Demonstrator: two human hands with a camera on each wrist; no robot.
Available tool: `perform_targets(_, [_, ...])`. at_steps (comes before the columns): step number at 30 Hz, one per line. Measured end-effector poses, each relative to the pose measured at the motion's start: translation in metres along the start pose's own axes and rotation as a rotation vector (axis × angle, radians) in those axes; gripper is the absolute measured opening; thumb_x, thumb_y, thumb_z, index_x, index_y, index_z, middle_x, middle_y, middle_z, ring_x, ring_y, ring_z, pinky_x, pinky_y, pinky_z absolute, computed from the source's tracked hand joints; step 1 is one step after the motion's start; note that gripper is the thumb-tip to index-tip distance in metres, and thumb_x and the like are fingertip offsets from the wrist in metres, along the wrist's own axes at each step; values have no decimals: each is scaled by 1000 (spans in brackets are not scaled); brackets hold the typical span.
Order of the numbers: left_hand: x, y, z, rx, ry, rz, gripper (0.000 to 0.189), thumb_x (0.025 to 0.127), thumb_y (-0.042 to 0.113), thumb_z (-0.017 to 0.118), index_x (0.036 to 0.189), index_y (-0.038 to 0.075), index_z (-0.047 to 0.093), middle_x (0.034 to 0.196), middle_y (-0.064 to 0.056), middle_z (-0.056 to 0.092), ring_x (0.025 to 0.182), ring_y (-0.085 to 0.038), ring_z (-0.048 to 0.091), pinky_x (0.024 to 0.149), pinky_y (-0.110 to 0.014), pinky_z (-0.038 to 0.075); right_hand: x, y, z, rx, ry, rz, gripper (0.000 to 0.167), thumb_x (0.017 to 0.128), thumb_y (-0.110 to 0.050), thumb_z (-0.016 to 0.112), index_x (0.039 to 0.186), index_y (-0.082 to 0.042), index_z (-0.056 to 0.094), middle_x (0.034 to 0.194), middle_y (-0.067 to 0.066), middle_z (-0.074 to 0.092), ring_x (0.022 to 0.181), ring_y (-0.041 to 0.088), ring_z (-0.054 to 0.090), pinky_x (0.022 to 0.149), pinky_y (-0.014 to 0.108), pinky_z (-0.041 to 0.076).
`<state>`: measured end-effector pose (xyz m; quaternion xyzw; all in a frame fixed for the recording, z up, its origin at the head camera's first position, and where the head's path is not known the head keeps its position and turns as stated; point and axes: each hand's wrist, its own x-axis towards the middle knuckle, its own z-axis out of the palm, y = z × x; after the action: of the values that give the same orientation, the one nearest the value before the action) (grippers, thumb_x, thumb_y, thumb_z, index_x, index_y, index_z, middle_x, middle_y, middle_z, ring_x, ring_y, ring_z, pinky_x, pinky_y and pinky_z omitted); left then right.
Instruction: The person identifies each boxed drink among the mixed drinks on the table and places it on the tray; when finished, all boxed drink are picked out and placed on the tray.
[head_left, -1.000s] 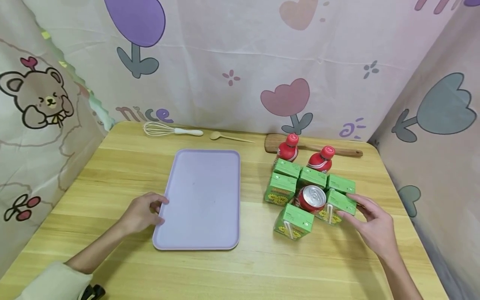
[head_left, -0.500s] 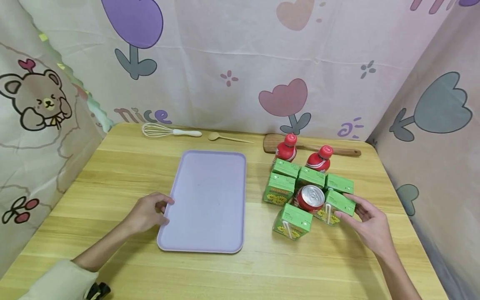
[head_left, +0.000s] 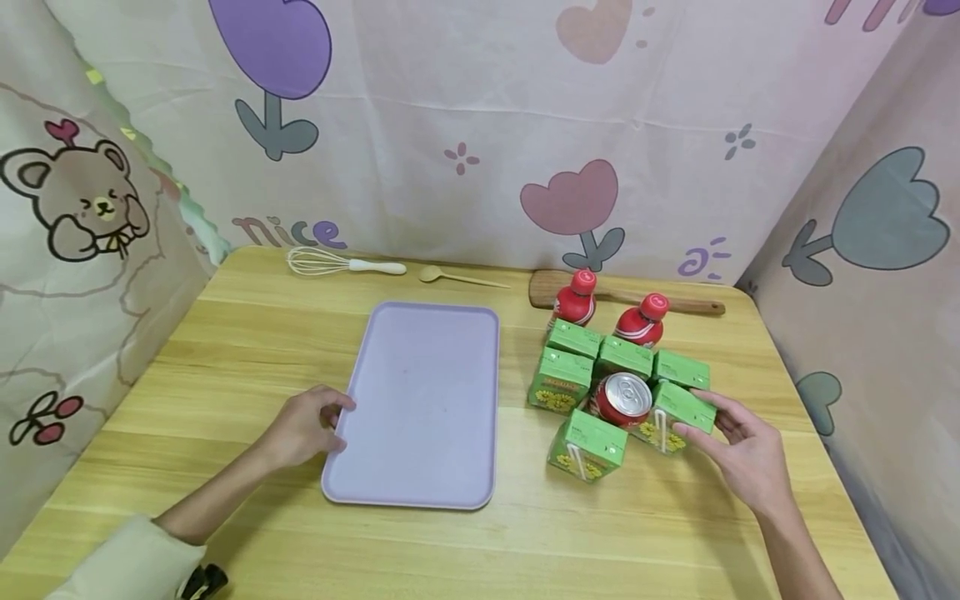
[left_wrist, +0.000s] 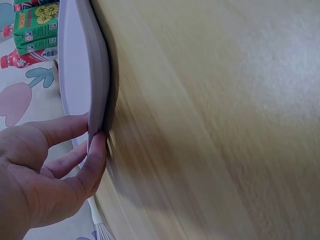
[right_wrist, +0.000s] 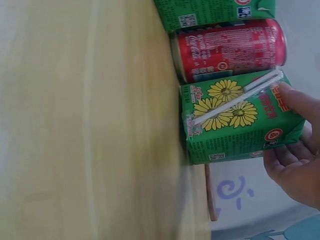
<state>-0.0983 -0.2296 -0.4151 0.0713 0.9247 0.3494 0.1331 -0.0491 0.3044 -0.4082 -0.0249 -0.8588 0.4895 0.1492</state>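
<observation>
A pale purple rectangular tray (head_left: pixel 420 408) lies on the table, left of the drinks. My left hand (head_left: pixel 303 429) pinches its left rim; in the left wrist view, fingers (left_wrist: pixel 70 129) touch both sides of that rim (left_wrist: pixel 97 85). My right hand (head_left: pixel 750 454) grips the front right green juice box (head_left: pixel 678 408), thumb on the front and fingers at the side and back. In the right wrist view this juice box (right_wrist: pixel 235 112) stands on the table, with a wrapped straw on its front. Beside it stands a red cola can (head_left: pixel 626 396).
Several more green juice boxes (head_left: pixel 558 379) surround the can, one standing at the front (head_left: pixel 588 446). Behind are two red-capped bottles (head_left: pixel 576 302). A wooden spatula (head_left: pixel 551 289), a small wooden spoon (head_left: pixel 450 275) and a whisk (head_left: pixel 341 262) lie along the back edge by the curtain (head_left: pixel 420 83).
The tray has slid a little to the right, with my left hand following at its rim. My right hand and the juice box stay nearly in place.
</observation>
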Motion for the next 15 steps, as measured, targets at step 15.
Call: perform_targets(15, [-2,2,1,10,10,7,51,61,-6,78,109,-5,63,102,-14,60,83,-20,58,58,-21,51,4,-36,-28,-73,33,15,50,72,4,77,119,3,61,97,-23,64,88,-9,62,79,3,46])
